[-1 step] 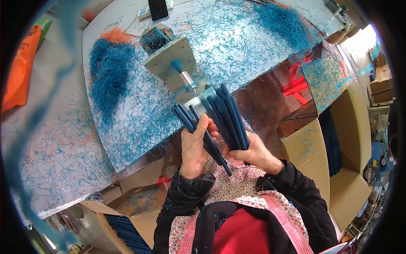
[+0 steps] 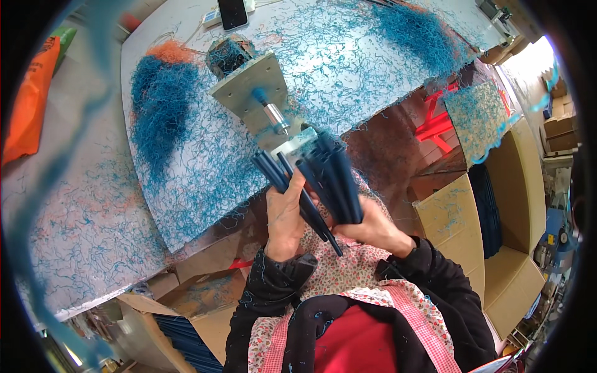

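Observation:
My left hand (image 2: 285, 214) is closed round a small bundle of slim dark blue rods (image 2: 268, 168), which slant down to the right past my wrist. In my right hand (image 2: 376, 227) is a thicker bundle of similar rods (image 2: 336, 180), held near its lower end and pointing up and away. The two bundles are side by side, close together. Just beyond their upper ends stands a small machine with a silver spindle (image 2: 273, 117) and a grey metal plate (image 2: 249, 90). Whether the rods are hollow I cannot tell.
The white table (image 2: 323, 56) is strewn with curly blue and orange shavings, heaped in a pile (image 2: 163, 102) at left and another pile (image 2: 423, 37) at far right. A phone (image 2: 233, 13) lies at the back. Cardboard boxes (image 2: 513, 273) with blue rods stand at right and lower left.
The right-hand bundle has turned, its upper ends now nearer to me and fanned slightly. My right hand has shifted a little; my left hand has barely moved.

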`<action>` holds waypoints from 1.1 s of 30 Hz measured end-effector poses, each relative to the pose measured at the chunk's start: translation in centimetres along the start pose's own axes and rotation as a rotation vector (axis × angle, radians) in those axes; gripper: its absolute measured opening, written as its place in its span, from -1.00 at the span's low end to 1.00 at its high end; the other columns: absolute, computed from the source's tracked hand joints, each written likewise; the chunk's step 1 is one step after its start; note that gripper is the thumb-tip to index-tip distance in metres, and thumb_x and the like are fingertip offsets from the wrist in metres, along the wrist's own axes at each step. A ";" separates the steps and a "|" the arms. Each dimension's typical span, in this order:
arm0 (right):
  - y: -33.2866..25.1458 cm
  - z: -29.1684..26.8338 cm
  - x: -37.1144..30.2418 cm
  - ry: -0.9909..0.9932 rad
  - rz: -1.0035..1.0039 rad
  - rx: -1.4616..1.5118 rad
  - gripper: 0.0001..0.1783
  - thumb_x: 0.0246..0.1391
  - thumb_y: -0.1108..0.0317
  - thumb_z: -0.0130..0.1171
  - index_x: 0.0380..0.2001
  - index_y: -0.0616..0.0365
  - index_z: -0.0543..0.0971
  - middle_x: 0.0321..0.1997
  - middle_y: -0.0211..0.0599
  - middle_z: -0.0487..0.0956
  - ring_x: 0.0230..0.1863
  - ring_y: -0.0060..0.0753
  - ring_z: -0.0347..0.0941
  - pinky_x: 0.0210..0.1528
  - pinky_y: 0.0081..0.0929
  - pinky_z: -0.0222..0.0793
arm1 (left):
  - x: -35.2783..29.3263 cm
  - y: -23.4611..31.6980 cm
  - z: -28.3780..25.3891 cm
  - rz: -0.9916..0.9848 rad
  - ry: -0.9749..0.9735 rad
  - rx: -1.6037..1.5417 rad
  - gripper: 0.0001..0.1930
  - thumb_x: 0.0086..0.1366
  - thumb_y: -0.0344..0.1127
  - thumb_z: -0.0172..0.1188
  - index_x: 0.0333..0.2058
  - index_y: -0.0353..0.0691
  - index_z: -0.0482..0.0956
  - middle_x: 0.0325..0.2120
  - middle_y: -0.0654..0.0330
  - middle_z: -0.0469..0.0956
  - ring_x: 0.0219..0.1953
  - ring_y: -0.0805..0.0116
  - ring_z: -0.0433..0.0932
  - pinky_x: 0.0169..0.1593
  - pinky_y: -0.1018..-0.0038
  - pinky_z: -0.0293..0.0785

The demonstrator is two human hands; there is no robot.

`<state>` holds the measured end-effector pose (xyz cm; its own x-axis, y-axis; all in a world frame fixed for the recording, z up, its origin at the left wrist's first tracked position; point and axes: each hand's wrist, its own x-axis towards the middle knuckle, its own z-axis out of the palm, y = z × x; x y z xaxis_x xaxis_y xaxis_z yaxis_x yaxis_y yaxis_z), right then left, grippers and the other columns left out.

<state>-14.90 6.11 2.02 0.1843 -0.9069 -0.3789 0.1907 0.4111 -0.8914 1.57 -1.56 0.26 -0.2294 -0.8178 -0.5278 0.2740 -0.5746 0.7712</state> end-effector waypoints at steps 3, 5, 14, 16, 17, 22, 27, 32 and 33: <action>1.0 0.5 -0.1 -0.089 -0.037 -0.075 -0.32 -0.15 0.41 0.39 0.10 0.26 0.38 -0.28 -0.42 0.51 -0.29 -0.64 0.41 -0.27 -0.57 0.40 | 0.3 -0.5 1.2 0.107 -0.099 -0.010 -0.66 0.27 -0.07 0.27 -0.28 -0.28 0.58 -0.47 0.24 0.57 -0.46 0.48 0.55 -0.38 0.55 0.50; 0.1 0.1 -0.7 -0.043 0.002 0.051 -0.34 -0.14 0.42 0.37 0.09 0.27 0.40 -0.27 -0.40 0.52 -0.29 -0.63 0.44 -0.26 -0.58 0.41 | -0.8 0.1 1.8 0.046 -0.089 0.001 -0.67 0.27 -0.07 0.27 -0.28 -0.27 0.57 -0.47 0.26 0.56 -0.46 0.48 0.55 -0.38 0.55 0.50; -0.8 -1.1 1.3 -0.045 0.100 0.146 -0.60 -0.08 0.44 0.30 -0.11 0.27 0.52 -0.41 -0.40 0.56 -0.38 -0.68 0.45 -0.36 -0.65 0.37 | 1.3 0.1 1.3 0.032 -0.068 -0.058 -0.67 0.25 -0.03 0.27 -0.29 -0.21 0.58 -0.47 0.24 0.58 -0.49 0.45 0.58 -0.45 0.56 0.50; -0.8 -0.8 0.6 -0.074 0.116 0.226 -0.66 -0.09 0.44 0.30 -0.18 0.26 0.53 -0.42 -0.40 0.56 -0.38 -0.67 0.46 -0.36 -0.62 0.38 | 0.8 -0.2 0.0 -0.020 -0.061 -0.044 -0.64 0.25 0.00 0.26 -0.28 -0.21 0.58 -0.47 0.23 0.59 -0.48 0.43 0.59 -0.44 0.57 0.50; 0.0 -0.7 0.5 -0.035 0.026 0.063 -0.64 -0.09 0.44 0.31 -0.17 0.26 0.51 -0.41 -0.39 0.55 -0.37 -0.67 0.46 -0.36 -0.61 0.38 | 0.5 -0.2 -0.3 -0.075 -0.055 -0.031 -0.62 0.25 0.03 0.25 -0.27 -0.22 0.58 -0.46 0.22 0.59 -0.46 0.41 0.60 -0.43 0.57 0.51; 1.4 0.2 -0.8 -0.055 0.025 -0.229 -0.43 -0.16 0.43 0.37 -0.02 0.25 0.42 -0.25 -0.37 0.56 -0.26 -0.59 0.46 -0.24 -0.55 0.43 | 0.1 -1.0 2.0 0.163 -0.155 -0.197 -0.61 0.28 0.01 0.23 -0.24 -0.27 0.54 -0.46 0.19 0.58 -0.42 0.43 0.59 -0.43 0.57 0.49; -1.5 -0.6 -0.8 -0.060 0.035 0.079 -0.33 -0.14 0.48 0.31 0.13 0.24 0.39 0.02 -0.34 0.52 0.01 -0.55 0.43 0.06 -0.53 0.36 | 0.0 -0.8 1.4 0.012 -0.114 -0.013 -0.66 0.26 -0.04 0.27 -0.23 -0.20 0.54 -0.48 0.32 0.52 -0.53 0.58 0.46 -0.48 0.61 0.35; -1.3 -0.6 0.5 -0.046 -0.032 0.186 -0.32 -0.13 0.50 0.26 0.15 0.26 0.36 0.05 -0.33 0.51 -0.06 -0.59 0.42 -0.05 -0.58 0.38 | 1.0 -0.3 1.1 0.058 -0.130 0.015 -0.61 0.24 0.06 0.27 -0.30 -0.19 0.58 -0.47 0.32 0.56 -0.47 0.63 0.46 -0.46 0.70 0.29; -1.8 -0.3 0.3 -0.025 0.001 0.227 -0.32 -0.15 0.53 0.27 0.13 0.26 0.35 -0.05 -0.32 0.52 -0.13 -0.62 0.44 -0.12 -0.57 0.41 | 0.7 -0.1 1.0 0.057 -0.129 0.014 -0.61 0.24 0.06 0.27 -0.30 -0.19 0.58 -0.47 0.32 0.56 -0.47 0.63 0.46 -0.46 0.70 0.29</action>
<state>-15.46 5.10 3.44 0.2083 -0.9051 -0.3707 0.4020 0.4247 -0.8112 0.42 -2.08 0.18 -0.3318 -0.8379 -0.4334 0.2776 -0.5258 0.8040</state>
